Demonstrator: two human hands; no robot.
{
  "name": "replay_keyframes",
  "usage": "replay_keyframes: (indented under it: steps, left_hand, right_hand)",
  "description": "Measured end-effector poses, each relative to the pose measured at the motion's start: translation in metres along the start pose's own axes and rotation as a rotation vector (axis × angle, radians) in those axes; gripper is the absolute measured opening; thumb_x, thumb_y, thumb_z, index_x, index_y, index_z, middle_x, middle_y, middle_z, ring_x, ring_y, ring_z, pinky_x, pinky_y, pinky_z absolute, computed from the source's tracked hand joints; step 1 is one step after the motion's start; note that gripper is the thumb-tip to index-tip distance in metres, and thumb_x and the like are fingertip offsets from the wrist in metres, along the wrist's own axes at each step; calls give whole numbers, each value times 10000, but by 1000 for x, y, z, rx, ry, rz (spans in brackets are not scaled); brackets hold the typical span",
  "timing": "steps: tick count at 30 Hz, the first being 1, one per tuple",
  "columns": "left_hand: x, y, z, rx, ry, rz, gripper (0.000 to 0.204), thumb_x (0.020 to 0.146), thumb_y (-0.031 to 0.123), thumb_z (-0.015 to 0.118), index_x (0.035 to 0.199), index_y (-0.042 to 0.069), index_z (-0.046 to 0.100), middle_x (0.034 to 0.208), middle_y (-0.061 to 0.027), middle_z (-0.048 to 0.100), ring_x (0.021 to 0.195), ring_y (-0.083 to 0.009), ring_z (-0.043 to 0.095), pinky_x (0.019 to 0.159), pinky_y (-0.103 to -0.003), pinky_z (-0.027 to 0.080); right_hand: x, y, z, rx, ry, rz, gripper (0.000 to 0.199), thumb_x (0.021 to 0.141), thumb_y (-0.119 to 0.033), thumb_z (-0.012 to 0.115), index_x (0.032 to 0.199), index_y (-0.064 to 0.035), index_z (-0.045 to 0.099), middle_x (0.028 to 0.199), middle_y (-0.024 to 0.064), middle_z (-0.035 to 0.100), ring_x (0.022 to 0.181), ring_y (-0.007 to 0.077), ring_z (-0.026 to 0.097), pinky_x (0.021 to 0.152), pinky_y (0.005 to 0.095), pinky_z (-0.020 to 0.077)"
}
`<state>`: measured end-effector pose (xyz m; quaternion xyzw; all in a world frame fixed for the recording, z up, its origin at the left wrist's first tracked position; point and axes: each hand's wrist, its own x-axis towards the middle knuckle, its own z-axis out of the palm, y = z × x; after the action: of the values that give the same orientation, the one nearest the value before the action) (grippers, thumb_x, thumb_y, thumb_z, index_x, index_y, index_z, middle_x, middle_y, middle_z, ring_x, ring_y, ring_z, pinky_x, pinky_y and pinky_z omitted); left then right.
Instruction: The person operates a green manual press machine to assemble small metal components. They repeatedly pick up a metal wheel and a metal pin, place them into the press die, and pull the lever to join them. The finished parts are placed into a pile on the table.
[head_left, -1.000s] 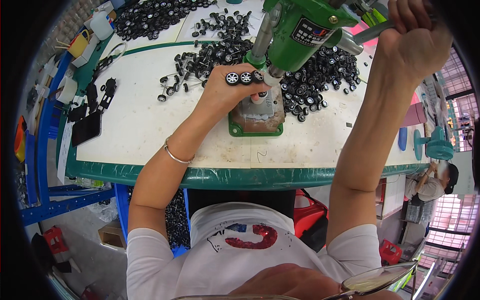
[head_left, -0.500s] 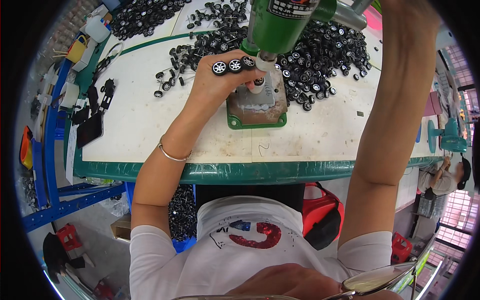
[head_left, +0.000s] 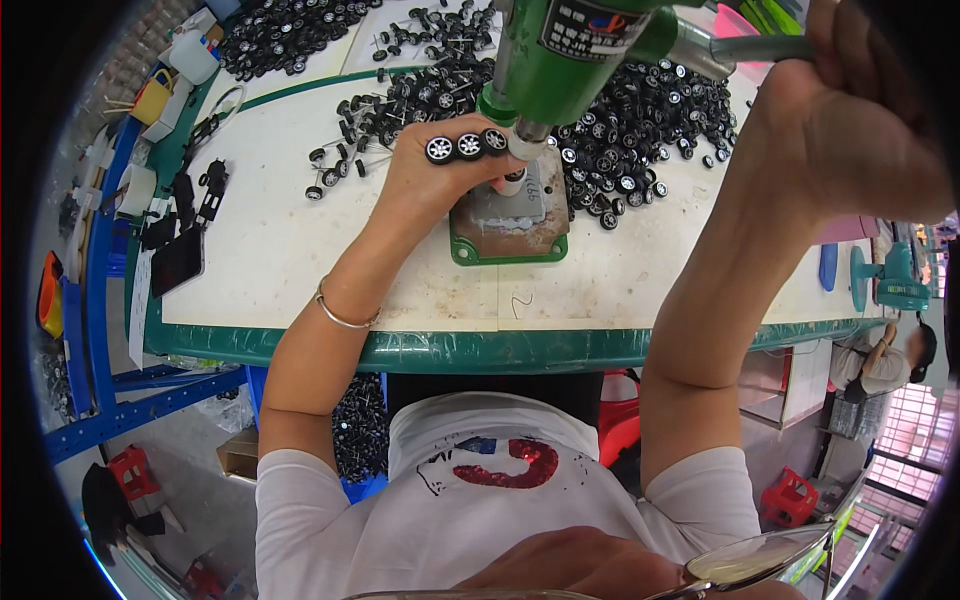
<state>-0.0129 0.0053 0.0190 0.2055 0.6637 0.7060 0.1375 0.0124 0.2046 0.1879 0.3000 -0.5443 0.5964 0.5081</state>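
Observation:
My left hand [head_left: 425, 165] is closed around a few small black toy wheels [head_left: 468, 147] with silver spoked hubs. Three of them stick up in a row above the fingers. The fingertips reach under the ram of a green hand press [head_left: 565, 70], where another wheel sits low by a pale holder on the press base [head_left: 500, 250]; the fingers partly cover that spot. At the upper right, my right hand [head_left: 850, 130] is wrapped around the end of the press's metal lever [head_left: 765, 48].
Loose wheels [head_left: 640, 130] pile up behind and right of the press. Wheels on axles [head_left: 415, 105] lie to its left. A phone [head_left: 178, 262] and black chassis parts [head_left: 212, 190] rest at the table's left. A small green fan [head_left: 890, 278] stands at right.
My right hand has come down and nearer with the lever, which now lies almost level. My left hand stays at the press with the wheels. The view has shifted slightly.

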Motion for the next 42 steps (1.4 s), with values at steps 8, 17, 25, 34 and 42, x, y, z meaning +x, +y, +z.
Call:
replay_keyframes:
  steps: [8, 17, 25, 34, 42]
  left_hand:
    - [1, -3, -2, 1, 9, 1, 262, 741, 91, 778, 968, -14, 702, 709, -53, 683, 581, -71, 597, 577, -216, 460]
    - [-6, 1, -3, -74, -15, -31, 229, 772, 202, 774, 948, 70, 712, 678, -6, 643, 553, -32, 552, 465, -179, 278]
    - [-48, 12, -48, -165, -87, -139, 205, 822, 198, 718, 931, 34, 661, 801, -55, 675, 602, -58, 575, 433, -164, 308]
    - [-255, 17, -173, 517, -336, -573, 288, 700, 107, 806, 953, 42, 684, 982, -53, 702, 924, -154, 643, 833, -298, 496]
    - [-235, 51, -157, 862, -112, -632, 358, 732, 167, 747, 1059, 42, 673, 964, -101, 703, 885, -203, 668, 764, -308, 495]
  right_hand:
    - [4, -10, 12, 29, 36, 91, 264, 816, -144, 449, 586, -119, 322, 523, -19, 192, 467, 91, 143, 448, 272, 126]
    - [44, 34, 27, -99, 142, 547, 207, 958, -231, 515, 854, -55, 544, 649, -18, 432, 508, 69, 382, 458, 188, 281]
    - [61, 116, -38, 485, -66, 805, 234, 975, -283, 503, 790, -142, 488, 563, -74, 358, 420, 40, 349, 347, 192, 273]
    - [-12, 33, -21, -427, -46, 679, 372, 958, -322, 565, 1186, -31, 606, 974, 38, 619, 858, 113, 573, 780, 253, 436]
    - [-79, 28, -103, -445, -254, 909, 255, 919, -281, 606, 1050, -68, 656, 834, -1, 602, 629, 55, 572, 507, 193, 422]
